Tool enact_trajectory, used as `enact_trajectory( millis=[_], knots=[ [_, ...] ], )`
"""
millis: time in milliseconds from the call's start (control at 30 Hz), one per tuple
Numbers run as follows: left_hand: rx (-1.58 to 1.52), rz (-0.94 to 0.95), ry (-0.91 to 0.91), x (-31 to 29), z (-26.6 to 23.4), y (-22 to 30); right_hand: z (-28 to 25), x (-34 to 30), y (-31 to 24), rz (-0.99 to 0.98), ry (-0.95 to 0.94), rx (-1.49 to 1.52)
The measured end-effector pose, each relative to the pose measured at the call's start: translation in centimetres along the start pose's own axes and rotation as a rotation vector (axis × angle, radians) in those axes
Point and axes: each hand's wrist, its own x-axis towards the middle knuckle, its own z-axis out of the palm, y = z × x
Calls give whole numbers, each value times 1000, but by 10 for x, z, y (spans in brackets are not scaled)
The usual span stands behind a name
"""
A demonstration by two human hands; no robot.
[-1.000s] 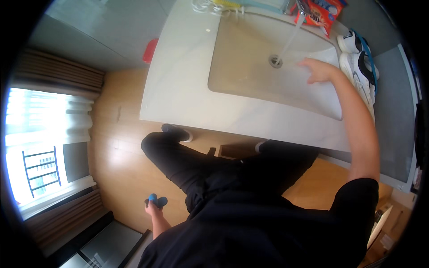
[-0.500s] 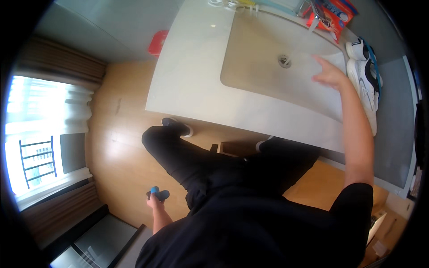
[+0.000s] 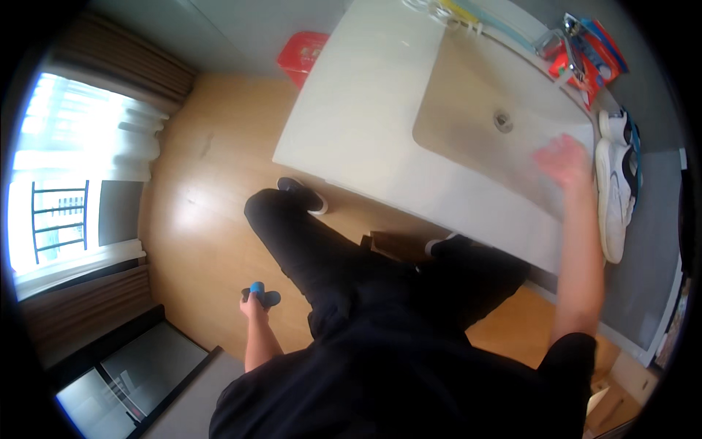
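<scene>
Down at the lower left, away from the counter, my left hand (image 3: 253, 307) is closed round a small dark grey object with a blue part (image 3: 257, 288); its kind is too small to make out. Over the right side of the white sink (image 3: 461, 110) is my right hand (image 3: 564, 159), its fingers smeared by motion. Nothing can be made out in it. The drain (image 3: 502, 121) lies to its upper left. Just right of that hand, a pair of white and black sneakers (image 3: 614, 194) rests along the counter's right edge, with a blue strip beside them.
Behind the sink stand a metal faucet (image 3: 572, 64) and a red and blue packet (image 3: 601, 58). White cords (image 3: 431, 9) lie at the counter's back. A red bin (image 3: 301, 55) is left of the white counter (image 3: 344, 110). A curtained window (image 3: 80, 161) is further left.
My right hand has drawn nearer to me and its spread fingers are now blurred. My left hand keeps its object. The whole view has turned, shifting the counter rightward.
</scene>
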Motion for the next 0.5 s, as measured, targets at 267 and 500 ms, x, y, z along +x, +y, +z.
enact_trajectory(
  millis=[267,500],
  knots=[
    [-26,-42,-49,-2,21,-2,8,-24,-10,-470,154,-241],
    [-21,-53,13,-2,9,-19,86,-95,38,184,-148,-129]
  ],
)
